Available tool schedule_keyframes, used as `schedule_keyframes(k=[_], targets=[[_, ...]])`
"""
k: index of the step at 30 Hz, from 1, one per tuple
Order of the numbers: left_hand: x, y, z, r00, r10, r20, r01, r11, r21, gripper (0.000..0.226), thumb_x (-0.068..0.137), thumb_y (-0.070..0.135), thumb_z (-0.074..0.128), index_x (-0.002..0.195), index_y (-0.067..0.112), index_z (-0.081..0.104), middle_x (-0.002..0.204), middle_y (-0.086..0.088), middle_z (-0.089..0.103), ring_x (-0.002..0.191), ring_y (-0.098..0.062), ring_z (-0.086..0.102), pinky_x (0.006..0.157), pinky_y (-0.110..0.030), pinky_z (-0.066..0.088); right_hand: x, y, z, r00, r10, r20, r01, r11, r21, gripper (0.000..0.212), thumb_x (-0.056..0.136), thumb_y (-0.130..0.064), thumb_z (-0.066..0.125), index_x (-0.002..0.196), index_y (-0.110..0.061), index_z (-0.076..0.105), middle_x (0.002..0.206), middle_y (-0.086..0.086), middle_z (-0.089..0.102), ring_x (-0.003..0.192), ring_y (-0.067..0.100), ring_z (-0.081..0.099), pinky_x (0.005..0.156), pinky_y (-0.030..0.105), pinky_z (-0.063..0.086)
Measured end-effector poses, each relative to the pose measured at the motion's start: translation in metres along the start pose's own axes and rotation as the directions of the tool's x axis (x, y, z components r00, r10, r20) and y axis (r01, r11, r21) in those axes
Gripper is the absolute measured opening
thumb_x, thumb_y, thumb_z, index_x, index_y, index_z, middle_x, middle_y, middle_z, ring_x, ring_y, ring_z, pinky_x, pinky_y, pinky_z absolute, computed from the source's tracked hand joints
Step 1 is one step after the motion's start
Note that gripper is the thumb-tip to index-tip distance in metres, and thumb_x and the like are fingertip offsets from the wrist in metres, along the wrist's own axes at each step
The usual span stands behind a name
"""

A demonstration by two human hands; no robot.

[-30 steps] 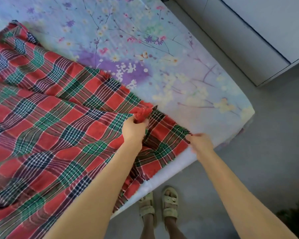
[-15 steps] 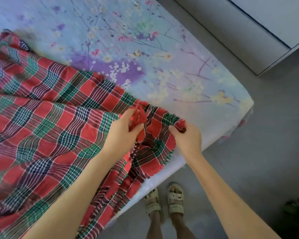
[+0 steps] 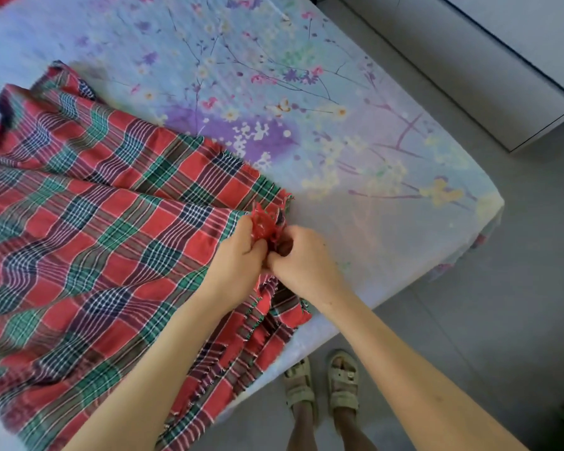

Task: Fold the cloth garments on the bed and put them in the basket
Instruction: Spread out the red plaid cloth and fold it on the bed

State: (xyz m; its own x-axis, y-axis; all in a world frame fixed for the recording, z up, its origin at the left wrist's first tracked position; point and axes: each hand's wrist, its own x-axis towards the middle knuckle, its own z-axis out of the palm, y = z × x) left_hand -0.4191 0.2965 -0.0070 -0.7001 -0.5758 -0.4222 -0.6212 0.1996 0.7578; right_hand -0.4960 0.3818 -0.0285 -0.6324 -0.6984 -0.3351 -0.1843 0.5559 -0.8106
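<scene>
We see one bed under a floral sheet, filling the far and left of the scene. One red, green and navy plaid cloth lies spread over its left side, the near edge hanging off the mattress. Our two hands meet at the cloth's right corner: the left hand and the right hand each pinch the bunched, frayed corners, knuckles touching. On the grey floor near us stand our two sandals.

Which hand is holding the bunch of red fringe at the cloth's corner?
The left hand: the red fringe sticks up from its fingers. The right hand pinches the plaid cloth just beside it.
</scene>
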Motion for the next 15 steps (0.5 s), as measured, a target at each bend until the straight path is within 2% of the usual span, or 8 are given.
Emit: schedule_keyframes(k=[3,5,7,9,10,12,13,15], targets=[[0.006,0.008,-0.003,0.999,0.015,0.034,-0.018,0.994,0.110,0.028,0.097,0.011,0.038,0.124,0.014,0.042,0.100,-0.017,0.064,0.089,-0.036,0.061,0.082,-0.053,0.049,0.004,0.000,0.004,0.995,-0.097,0.039,0.100,0.992,-0.083,0.017,0.076,-0.018,0.060,0.067,-0.010,0.049,0.059,0.003,0.050,0.051,0.019,0.048,0.045,0.025,0.029],[0.008,0.014,-0.007,0.999,0.029,0.043,-0.035,0.988,0.151,0.029,0.099,0.018,0.036,0.129,0.017,0.039,0.101,-0.013,0.063,0.082,-0.031,0.061,0.079,-0.045,0.051,0.006,0.000,0.006,0.991,-0.133,0.016,0.134,0.982,-0.130,0.024,0.079,-0.023,0.062,0.064,-0.015,0.045,0.057,-0.003,0.046,0.049,0.012,0.043,0.044,0.021,0.023],[0.009,0.017,-0.009,0.997,0.047,0.057,-0.055,0.986,0.156,0.030,0.101,0.027,0.034,0.130,0.018,0.038,0.101,-0.014,0.065,0.076,-0.028,0.060,0.076,-0.043,0.049,0.009,0.001,0.005,0.992,-0.115,-0.044,0.111,0.990,-0.089,0.031,0.082,-0.021,0.062,0.060,-0.019,0.041,0.053,-0.007,0.041,0.046,0.007,0.037,0.043,0.019,0.021],[0.006,0.011,-0.012,0.997,0.053,0.051,-0.059,0.991,0.117,0.031,0.100,0.033,0.035,0.129,0.022,0.039,0.100,-0.020,0.067,0.082,-0.035,0.063,0.081,-0.048,0.050,0.009,0.000,0.002,0.997,-0.062,-0.048,0.064,0.997,0.053,0.024,0.084,-0.014,0.063,0.062,-0.013,0.052,0.052,-0.004,0.049,0.046,0.010,0.043,0.043,0.020,0.028],[0.005,0.006,-0.012,0.999,0.044,0.032,-0.046,0.998,0.051,0.028,0.099,0.036,0.039,0.124,0.026,0.042,0.098,-0.021,0.067,0.086,-0.038,0.064,0.084,-0.051,0.050,0.010,0.000,-0.001,0.999,-0.026,-0.047,0.032,0.992,0.122,0.015,0.083,-0.012,0.065,0.068,-0.008,0.061,0.056,0.001,0.056,0.049,0.013,0.049,0.046,0.021,0.034],[-0.003,-0.011,-0.011,0.998,0.002,-0.070,-0.009,0.995,-0.101,0.018,0.092,0.036,0.050,0.109,0.031,0.049,0.093,-0.016,0.069,0.087,-0.037,0.064,0.084,-0.052,0.051,0.015,0.006,-0.003,0.992,0.097,-0.078,-0.073,0.961,0.266,0.009,0.079,-0.010,0.067,0.076,-0.002,0.067,0.064,0.010,0.062,0.058,0.017,0.056,0.057,0.029,0.044],[-0.011,-0.023,-0.007,0.989,-0.016,-0.148,0.000,0.995,-0.103,0.015,0.090,0.033,0.056,0.103,0.028,0.052,0.088,-0.010,0.069,0.085,-0.033,0.064,0.082,-0.047,0.052,0.019,0.012,-0.004,0.979,0.181,-0.099,-0.137,0.931,0.339,0.012,0.076,-0.010,0.067,0.076,0.002,0.066,0.066,0.012,0.061,0.060,0.019,0.055,0.059,0.035,0.046],[-0.030,-0.052,0.003,0.953,0.004,-0.303,0.024,0.996,0.089,0.016,0.085,0.030,0.063,0.092,0.018,0.055,0.080,0.003,0.063,0.077,-0.021,0.060,0.068,-0.034,0.050,0.027,0.021,-0.010,0.943,0.306,-0.130,-0.222,0.872,0.436,0.025,0.072,-0.010,0.065,0.083,0.012,0.061,0.068,0.012,0.055,0.062,0.021,0.052,0.060,0.044,0.046]])
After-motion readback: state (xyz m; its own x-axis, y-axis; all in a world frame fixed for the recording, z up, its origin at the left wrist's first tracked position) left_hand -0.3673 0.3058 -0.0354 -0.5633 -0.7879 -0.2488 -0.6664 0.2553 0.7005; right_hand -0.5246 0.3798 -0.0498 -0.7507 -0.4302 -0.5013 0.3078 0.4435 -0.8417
